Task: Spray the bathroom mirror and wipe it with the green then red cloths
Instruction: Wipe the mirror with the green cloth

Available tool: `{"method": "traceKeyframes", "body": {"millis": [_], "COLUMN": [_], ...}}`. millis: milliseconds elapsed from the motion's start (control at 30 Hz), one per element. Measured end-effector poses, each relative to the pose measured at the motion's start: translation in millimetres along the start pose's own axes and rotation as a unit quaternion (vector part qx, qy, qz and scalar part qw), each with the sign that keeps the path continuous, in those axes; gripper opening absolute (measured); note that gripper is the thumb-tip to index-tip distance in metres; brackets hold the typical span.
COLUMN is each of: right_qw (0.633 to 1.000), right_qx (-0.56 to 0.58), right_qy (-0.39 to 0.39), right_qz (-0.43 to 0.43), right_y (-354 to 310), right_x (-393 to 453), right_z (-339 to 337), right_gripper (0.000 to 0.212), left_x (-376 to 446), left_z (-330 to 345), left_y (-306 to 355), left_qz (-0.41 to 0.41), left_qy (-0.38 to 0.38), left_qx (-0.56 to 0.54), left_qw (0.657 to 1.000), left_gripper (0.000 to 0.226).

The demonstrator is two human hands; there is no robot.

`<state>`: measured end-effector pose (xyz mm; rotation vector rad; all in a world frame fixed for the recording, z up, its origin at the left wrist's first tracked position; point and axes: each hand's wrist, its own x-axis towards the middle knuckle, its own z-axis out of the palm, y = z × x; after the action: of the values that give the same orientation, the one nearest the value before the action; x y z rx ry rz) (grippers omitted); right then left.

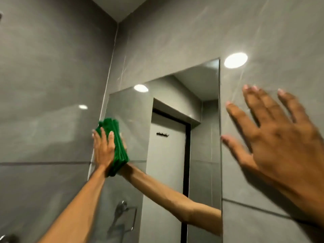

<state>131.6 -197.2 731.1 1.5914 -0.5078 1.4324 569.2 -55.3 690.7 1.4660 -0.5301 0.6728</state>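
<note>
A tall frameless mirror (201,130) hangs on the grey tiled wall. My left hand (103,148) presses a folded green cloth (119,146) flat against the mirror's left edge, about halfway up. The glass reflects that arm and the cloth. My right hand (273,137) is raised to the right of the mirror with its fingers spread and nothing in it, in front of the wall tiles. No red cloth or spray bottle is in view.
Grey wall tiles (52,85) meet in a corner left of the mirror. The mirror reflects a white door with a dark frame, a ceiling light and a shower fitting. A bright light reflection (235,60) shines on the tile above the mirror's right corner.
</note>
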Motion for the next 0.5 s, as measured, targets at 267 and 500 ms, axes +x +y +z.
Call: {"method": "traceKeyframes", "body": {"millis": [267, 500], "right_qw": [0.999, 0.999], "right_qx": [0.024, 0.052], "right_qy": [0.046, -0.008], "right_qz": [0.008, -0.013], "right_y": [11.5, 8.2], "right_x": [6.5, 8.6], "right_z": [44.4, -23.4], "right_gripper": [0.092, 0.071], "left_x": [-222.9, -282.0], "left_z": [-11.6, 21.9], "left_y": [-125.4, 61.9], "left_qz": [-0.264, -0.157], "left_qy": [-0.004, -0.011], "left_qx": [0.004, -0.058], "left_qw": [0.965, 0.986], "left_gripper": [0.067, 0.066]}}
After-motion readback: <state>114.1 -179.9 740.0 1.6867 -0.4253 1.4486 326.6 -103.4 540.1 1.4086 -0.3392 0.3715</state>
